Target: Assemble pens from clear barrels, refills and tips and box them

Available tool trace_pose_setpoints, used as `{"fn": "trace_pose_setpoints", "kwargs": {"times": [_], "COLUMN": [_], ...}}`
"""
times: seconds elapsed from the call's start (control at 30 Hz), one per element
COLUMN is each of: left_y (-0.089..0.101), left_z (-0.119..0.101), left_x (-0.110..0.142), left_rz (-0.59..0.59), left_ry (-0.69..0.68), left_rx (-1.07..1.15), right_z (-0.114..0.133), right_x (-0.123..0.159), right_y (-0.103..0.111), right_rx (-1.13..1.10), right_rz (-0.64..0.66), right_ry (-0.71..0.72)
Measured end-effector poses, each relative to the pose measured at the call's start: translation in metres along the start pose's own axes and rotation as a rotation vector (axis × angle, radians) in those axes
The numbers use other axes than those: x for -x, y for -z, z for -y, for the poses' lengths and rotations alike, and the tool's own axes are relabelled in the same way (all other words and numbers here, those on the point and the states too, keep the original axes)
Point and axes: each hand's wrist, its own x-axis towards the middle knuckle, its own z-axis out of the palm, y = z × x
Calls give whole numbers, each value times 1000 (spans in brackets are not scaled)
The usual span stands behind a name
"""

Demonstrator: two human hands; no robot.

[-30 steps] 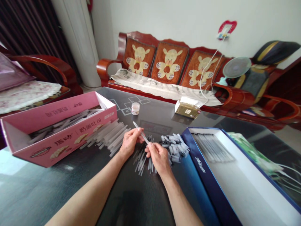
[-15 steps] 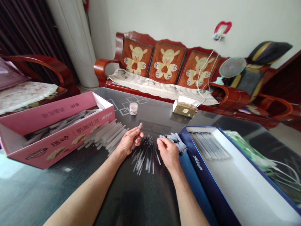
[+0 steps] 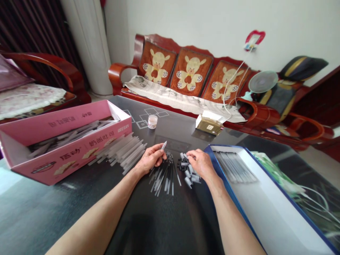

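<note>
The left hand [image 3: 151, 159] is almost closed and pinches one thin clear tube [image 3: 164, 145] between thumb and finger, with its tip pointing to 1 o'clock, just above a fan of thin black-and-clear rods [image 3: 164, 177] lying on the bench [image 3: 50, 216]. The right hand [image 3: 202, 163] is half open over a heap of short black-capped pieces [image 3: 189, 173], and I cannot tell if it has hold of one. A light pinch seems best, because such a thin tube can bend easily.
</note>
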Motion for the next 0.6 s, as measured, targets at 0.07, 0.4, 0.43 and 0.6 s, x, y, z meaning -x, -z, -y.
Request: {"fn": "trace_pose_setpoints", "kwargs": {"times": [0.07,0.4,0.43,0.6], "left_y": [0,-1,-1,-2], "left_z": [1,3,3,4], "left_x": [0,1,2,2], "left_rz": [-2,40,42,53], "left_ry": [-2,-3,-4,-5], "left_rx": [-4,-36,-40,-61], "right_z": [-3,25,28,35], "right_x": [11,76,78,83], "right_y": [6,6,4,-3], "right_rx": [0,86,98,125], "right_rz": [74,189,182,158], "right_ry": [1,-71,-84,-122]}}
